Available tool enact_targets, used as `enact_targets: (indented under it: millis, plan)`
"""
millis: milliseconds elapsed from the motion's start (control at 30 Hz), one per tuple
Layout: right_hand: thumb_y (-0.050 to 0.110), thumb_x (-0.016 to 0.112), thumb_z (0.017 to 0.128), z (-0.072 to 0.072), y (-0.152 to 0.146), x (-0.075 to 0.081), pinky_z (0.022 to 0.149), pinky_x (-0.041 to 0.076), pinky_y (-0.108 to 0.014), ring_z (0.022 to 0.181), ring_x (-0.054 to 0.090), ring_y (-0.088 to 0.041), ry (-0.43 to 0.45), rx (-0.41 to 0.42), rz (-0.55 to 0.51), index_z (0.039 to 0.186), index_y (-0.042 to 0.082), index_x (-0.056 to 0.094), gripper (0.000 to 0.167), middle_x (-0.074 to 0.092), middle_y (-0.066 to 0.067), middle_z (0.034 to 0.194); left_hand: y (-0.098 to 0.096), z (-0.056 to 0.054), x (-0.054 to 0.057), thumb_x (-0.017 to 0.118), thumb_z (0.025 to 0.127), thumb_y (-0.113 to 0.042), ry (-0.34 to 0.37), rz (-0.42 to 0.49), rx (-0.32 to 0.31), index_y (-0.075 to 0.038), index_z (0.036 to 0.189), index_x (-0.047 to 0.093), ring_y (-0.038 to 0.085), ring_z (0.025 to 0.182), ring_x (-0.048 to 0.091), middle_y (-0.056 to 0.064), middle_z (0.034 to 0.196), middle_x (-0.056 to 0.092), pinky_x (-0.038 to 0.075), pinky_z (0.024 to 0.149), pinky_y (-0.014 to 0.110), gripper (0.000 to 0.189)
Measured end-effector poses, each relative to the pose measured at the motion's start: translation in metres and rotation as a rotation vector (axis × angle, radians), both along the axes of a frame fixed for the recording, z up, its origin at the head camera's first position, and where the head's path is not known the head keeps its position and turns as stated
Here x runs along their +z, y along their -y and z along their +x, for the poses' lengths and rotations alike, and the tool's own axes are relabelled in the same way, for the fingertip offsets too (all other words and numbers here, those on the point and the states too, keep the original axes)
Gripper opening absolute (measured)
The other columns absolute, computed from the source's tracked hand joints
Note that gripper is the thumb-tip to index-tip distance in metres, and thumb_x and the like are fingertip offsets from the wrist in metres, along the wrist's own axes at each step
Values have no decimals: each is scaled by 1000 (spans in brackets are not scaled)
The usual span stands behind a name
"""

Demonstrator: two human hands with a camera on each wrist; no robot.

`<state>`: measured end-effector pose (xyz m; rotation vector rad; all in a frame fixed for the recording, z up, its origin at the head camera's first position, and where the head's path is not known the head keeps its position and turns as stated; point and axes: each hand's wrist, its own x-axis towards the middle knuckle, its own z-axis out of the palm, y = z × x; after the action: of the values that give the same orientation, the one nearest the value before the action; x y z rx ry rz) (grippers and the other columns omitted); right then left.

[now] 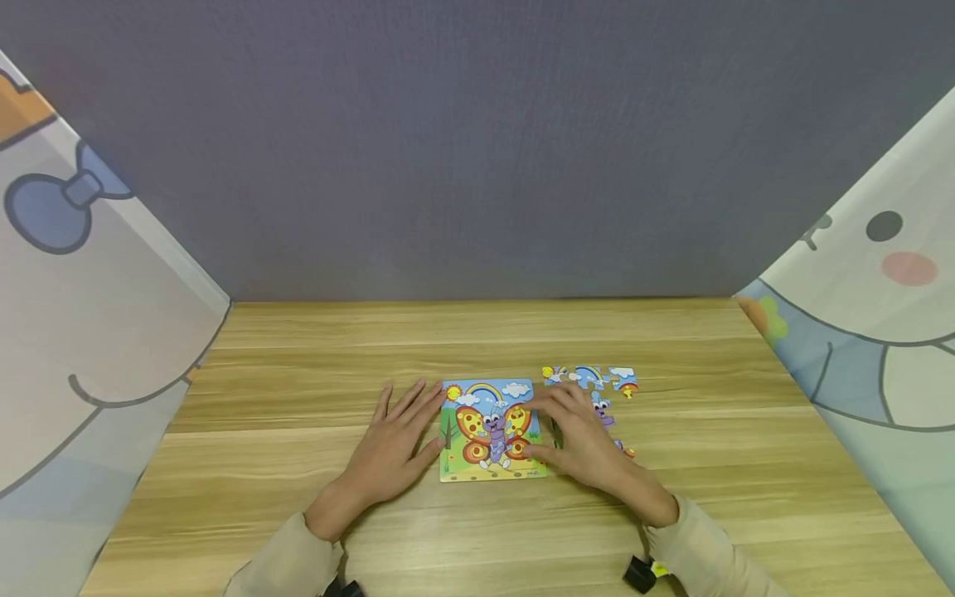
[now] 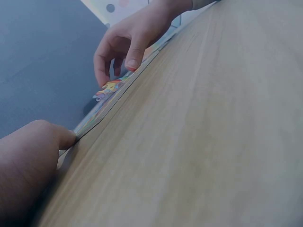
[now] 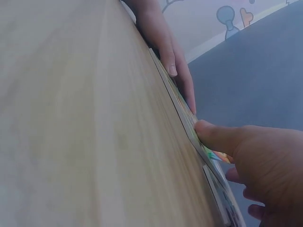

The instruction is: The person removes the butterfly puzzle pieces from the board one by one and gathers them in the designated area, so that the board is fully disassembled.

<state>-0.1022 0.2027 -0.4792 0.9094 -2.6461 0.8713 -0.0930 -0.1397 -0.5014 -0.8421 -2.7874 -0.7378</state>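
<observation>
A square picture board (image 1: 485, 474) with a butterfly, rainbow and sun lies flat on the table. My left hand (image 1: 391, 452) rests along its left side, fingers spread and nearly straight, with fingertips and thumb at the edge. Over the right side of the board is my right hand (image 1: 582, 435), its thumb and index finger bent around a colourful puzzle piece (image 2: 112, 86). That piece sits slightly raised above the board in the left wrist view. Its orange and green edge (image 3: 221, 156) shows under the right hand in the right wrist view.
Right of the board lie several jigsaw pieces, among them a cloud piece (image 1: 623, 378), a rainbow piece (image 1: 588, 377) and a purple piece (image 1: 603, 409). The right hand covers part of them. A grey wall (image 1: 477, 166) stands behind the wooden table (image 1: 336, 332), with cartoon-printed panels at both sides.
</observation>
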Motion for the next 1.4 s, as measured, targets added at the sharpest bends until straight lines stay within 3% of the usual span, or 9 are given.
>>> enact_targets:
  millis: [133,267,567,967,1100,1267,1400]
  plan:
    - [27,102,79,0,1,-3,110,48,-66,129,56,-33,-47,-25,17,131,14,79,58,76,-8,132,0,0,0,59,112,-42,-2,2,-2,-9,172,42,36,168,30,6,178,39,2,135,70,70]
    - [22,103,79,0,3,-5,103,51,-56,120,59,-27,-102,-36,-3,125,13,80,53,79,-2,122,-1,0,0,60,112,-42,-12,7,-3,-9,171,44,38,167,31,7,178,41,4,135,72,70]
    - [11,104,75,1,8,-4,110,48,-63,109,64,-21,-81,-50,-102,119,12,81,49,75,6,99,1,0,-1,59,113,-43,-8,0,0,-10,172,42,36,168,29,6,178,39,3,135,71,70]
    - [4,102,75,3,9,-4,92,57,-43,103,63,-17,-42,-74,-126,119,12,83,49,74,7,94,1,0,-1,59,113,-42,-18,-6,-1,-9,171,43,37,167,31,7,178,41,5,134,73,69]
    - [4,102,75,2,8,-3,92,56,-44,104,63,-18,-66,-59,-116,120,10,83,49,74,7,94,0,0,-1,58,113,-42,-13,-7,0,-9,172,43,37,167,30,7,178,40,4,135,72,69]
    - [6,101,75,1,7,-5,102,50,-54,105,65,-23,-162,-32,-66,118,6,83,47,76,5,93,-1,0,-1,58,113,-40,-27,-3,1,-8,171,44,38,166,32,8,177,42,7,134,73,67]
    - [9,101,72,-1,6,-7,103,51,-60,106,67,-27,-237,-41,-34,115,7,84,47,77,4,93,-1,1,0,57,113,-39,-28,-4,2,-8,170,45,39,166,33,7,177,43,7,134,73,66]
